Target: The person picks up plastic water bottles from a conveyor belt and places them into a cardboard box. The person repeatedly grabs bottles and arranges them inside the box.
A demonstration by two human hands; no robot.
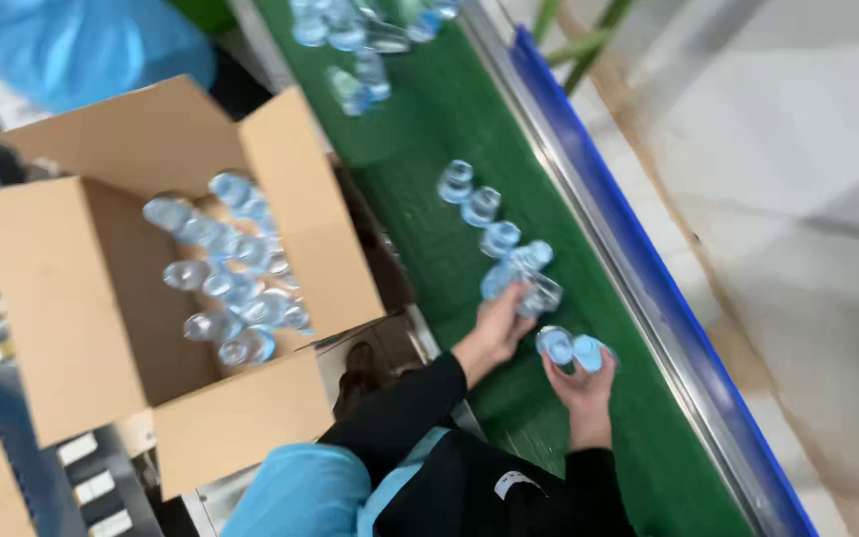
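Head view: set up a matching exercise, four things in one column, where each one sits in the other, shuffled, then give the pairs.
Things
1. left hand
2. right hand
3. cardboard box
4. blue rail

Places
A. along the far edge of the green belt
B. beside the belt, flaps open, clear bottles inside
C. on a cluster of bottles in the row on the belt
D. around two bottles nearest the person's body

Pairs: 1-C, 2-D, 3-B, 4-A

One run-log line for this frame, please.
left hand: grips clear bottles | right hand: holds two bottles | green belt: more bottles | open carton: partly filled
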